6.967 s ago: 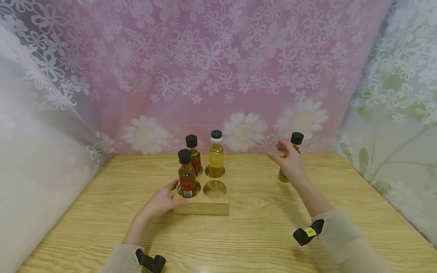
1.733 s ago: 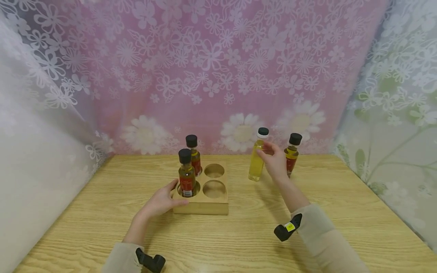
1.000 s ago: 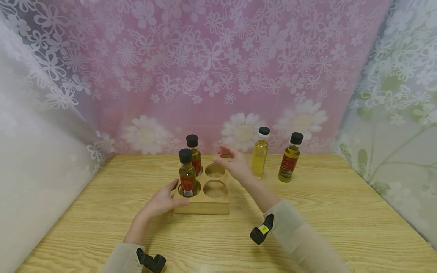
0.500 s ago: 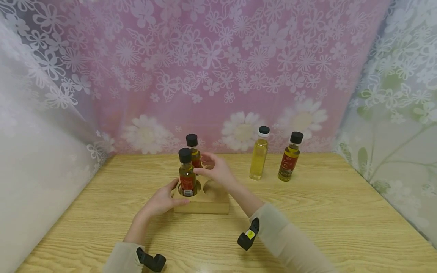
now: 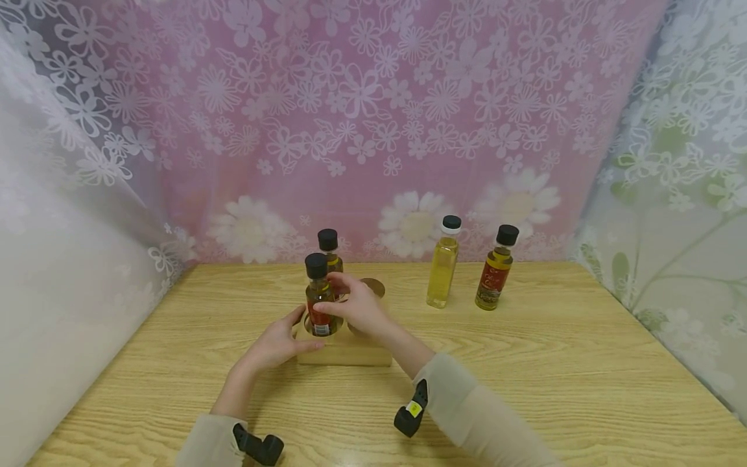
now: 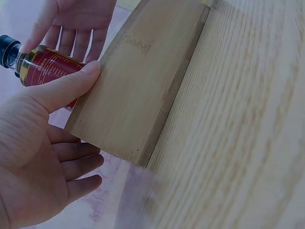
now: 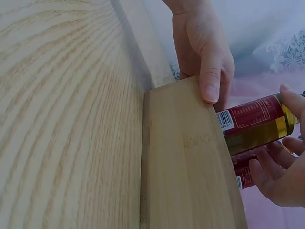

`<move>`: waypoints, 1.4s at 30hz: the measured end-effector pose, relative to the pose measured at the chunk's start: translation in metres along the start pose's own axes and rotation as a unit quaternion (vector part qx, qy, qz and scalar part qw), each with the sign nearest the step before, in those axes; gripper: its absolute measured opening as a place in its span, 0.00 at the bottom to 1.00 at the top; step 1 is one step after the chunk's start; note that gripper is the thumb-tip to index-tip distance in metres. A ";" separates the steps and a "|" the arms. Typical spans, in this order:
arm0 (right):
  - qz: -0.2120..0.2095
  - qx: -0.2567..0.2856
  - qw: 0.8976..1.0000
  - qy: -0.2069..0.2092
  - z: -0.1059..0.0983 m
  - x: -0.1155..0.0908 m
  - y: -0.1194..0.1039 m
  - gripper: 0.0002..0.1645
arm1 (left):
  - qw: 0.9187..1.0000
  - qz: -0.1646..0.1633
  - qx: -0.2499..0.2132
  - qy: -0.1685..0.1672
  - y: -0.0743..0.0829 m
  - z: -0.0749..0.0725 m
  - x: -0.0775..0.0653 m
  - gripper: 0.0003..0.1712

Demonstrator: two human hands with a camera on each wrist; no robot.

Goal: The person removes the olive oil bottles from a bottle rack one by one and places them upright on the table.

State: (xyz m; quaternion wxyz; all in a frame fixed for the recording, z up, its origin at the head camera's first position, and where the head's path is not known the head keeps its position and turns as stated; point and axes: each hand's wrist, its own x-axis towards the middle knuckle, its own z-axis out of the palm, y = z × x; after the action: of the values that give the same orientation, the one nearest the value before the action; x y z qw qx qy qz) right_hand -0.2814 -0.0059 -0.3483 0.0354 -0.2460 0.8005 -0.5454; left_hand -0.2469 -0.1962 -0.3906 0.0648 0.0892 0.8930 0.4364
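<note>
A wooden bottle holder with round wells stands on the table. My left hand grips its left front corner, thumb over the front edge and fingers along the side. In the front left well stands an oil bottle with a red label and black cap. My right hand is around this bottle, thumb across its front and fingers behind, as the right wrist view also shows from below. A similar bottle stands in the back left well, partly hidden. The right-hand wells are partly covered by the right hand.
Right of the holder, a slim bottle of pale yellow oil with a white-ringed dark cap stands on the wooden table. Beside it stands a red-labelled olive oil bottle. Floral curtains close off the back and sides.
Earlier, the yellow oil bottle was moved from the back right well onto the table. My right hand then came left to the front left bottle. The left hand has stayed on the holder.
</note>
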 end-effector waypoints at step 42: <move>-0.135 -0.010 0.980 0.145 -0.050 -0.003 -0.026 0.26 | 1.000 -0.014 0.011 0.002 0.001 0.002 0.000 0.60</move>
State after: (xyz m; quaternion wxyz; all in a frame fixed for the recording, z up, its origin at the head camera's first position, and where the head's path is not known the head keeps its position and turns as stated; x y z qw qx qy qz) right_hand -0.2854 0.0308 -0.3053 -0.1577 -0.2708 0.7618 -0.5670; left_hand -0.2469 -0.1941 -0.3908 0.0679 0.0765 0.8988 0.4263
